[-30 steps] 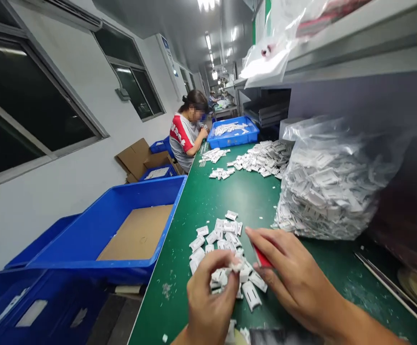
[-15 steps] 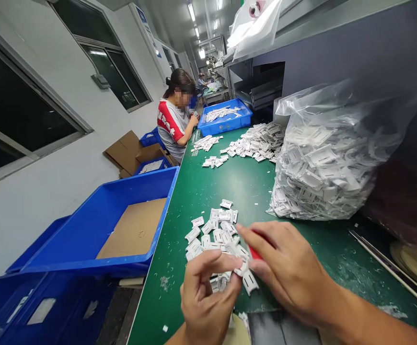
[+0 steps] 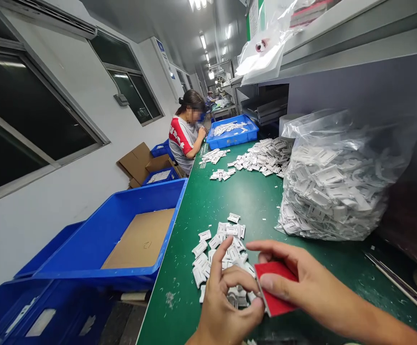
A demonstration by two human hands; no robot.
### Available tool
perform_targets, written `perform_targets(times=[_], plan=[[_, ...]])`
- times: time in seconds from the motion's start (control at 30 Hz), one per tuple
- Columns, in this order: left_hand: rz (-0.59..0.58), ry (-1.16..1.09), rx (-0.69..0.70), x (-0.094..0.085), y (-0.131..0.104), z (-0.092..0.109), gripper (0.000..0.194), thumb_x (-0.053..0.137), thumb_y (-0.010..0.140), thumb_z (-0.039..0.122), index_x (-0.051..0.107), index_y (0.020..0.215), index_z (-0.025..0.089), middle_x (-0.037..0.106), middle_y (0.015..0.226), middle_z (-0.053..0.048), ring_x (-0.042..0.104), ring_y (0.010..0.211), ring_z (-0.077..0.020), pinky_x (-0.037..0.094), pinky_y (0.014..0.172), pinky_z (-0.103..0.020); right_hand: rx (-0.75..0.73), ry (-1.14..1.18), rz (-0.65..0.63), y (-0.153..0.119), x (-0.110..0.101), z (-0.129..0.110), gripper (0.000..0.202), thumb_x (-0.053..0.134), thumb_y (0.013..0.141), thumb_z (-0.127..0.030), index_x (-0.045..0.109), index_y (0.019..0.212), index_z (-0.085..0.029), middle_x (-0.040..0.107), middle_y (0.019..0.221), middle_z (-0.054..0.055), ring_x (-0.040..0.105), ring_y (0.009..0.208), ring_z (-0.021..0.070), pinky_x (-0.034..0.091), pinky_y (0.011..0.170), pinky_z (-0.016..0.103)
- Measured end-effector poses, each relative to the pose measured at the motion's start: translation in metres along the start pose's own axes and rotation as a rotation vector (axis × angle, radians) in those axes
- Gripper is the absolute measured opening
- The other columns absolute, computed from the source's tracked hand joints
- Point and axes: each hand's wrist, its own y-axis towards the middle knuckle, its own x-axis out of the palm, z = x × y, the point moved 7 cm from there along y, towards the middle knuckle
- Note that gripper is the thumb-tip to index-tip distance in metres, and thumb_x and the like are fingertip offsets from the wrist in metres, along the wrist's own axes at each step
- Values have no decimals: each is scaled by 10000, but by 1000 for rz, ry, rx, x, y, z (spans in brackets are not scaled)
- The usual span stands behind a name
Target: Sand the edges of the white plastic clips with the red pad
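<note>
My right hand [image 3: 295, 275] grips a flat red pad [image 3: 278, 290] with a pale edge, thumb lying across its red face and index finger stretched out to the left. Opposite it, my left hand [image 3: 232, 292] is closed in a pinch, thumb and fingertips against the pad's left edge. A bit of a small white plastic part shows at those fingertips; the fingers hide most of it. Behind and below the hands lies a loose pile of white slotted plastic parts [image 3: 201, 261] on the green table [image 3: 172, 287].
A clear bag [image 3: 330, 191] full of white parts stands at the right. Further back are another heap [image 3: 262, 155] and a blue tray [image 3: 233, 139]. A large blue bin [image 3: 97, 225] adjoins the table's left edge. A co-worker [image 3: 187, 132] sits beyond it.
My right hand has turned so that the pad's red face shows broadly. My left hand has moved right, up to the pad's edge. The whole view has shifted slightly.
</note>
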Motion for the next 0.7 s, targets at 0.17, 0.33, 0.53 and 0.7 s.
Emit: perform_targets(times=[0.17,0.33,0.53,0.7], plan=[[-72,-63,-9,3,7,5,1003,770,667,110,255,1517,247,721,669,56,700,667,-195,572,821,-364,92,192,-33,3,-6,9,343,716,835,-439,715,1117,-243,711,1032,69,690,873,214,564,733,306],[-174,-50,96,9,4,4,968,687,647,-15,288,1480,272,781,754,63,703,700,-163,555,803,-305,80,35,331,2,-41,8,326,747,785,-472,726,1010,-237,718,952,49,669,827,211,547,696,275],[-95,-79,95,2,8,6,898,711,652,21,356,1439,268,766,723,71,701,695,-157,557,781,-289,114,-54,221,12,-37,16,264,708,826,-459,719,964,-234,716,978,39,644,944,231,498,862,311],[83,15,29,-16,16,18,581,706,743,106,527,1282,230,760,732,47,694,737,-150,496,915,-307,206,120,401,15,-55,32,461,746,788,-494,664,1154,-226,707,1019,57,630,928,229,498,813,313]])
